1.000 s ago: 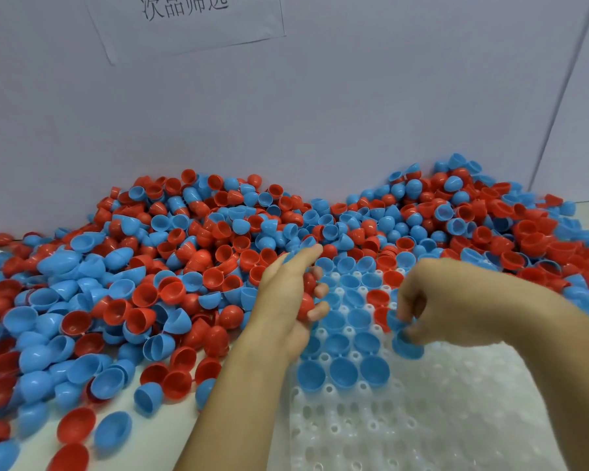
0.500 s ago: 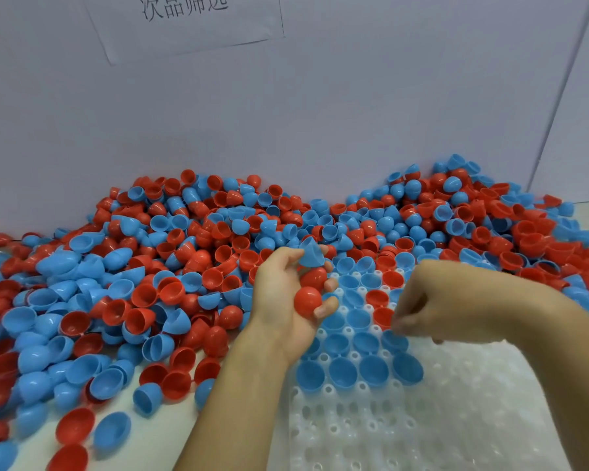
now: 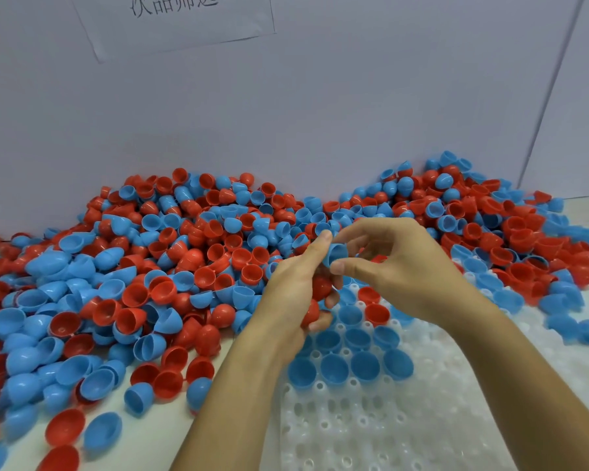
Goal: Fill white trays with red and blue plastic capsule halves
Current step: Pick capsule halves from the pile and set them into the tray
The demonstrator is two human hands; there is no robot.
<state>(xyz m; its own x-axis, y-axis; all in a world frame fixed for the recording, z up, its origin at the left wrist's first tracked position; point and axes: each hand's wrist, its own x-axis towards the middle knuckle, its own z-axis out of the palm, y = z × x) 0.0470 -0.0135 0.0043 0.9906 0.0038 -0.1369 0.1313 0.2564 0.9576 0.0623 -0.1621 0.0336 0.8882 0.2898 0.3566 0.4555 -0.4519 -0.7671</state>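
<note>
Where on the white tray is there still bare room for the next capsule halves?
The white tray is bare across its near part, below the nearest row of blue halves, and on the right under the right hand. The far end is crowded: filled sockets, then the loose pile against it.

Single head-worn wide-angle view, looking forward and down, close over the surface (image 3: 170,433). Both forearms enter from the bottom edge; a grey wall (image 3: 354,107) closes the background. No second view to compare.
</note>
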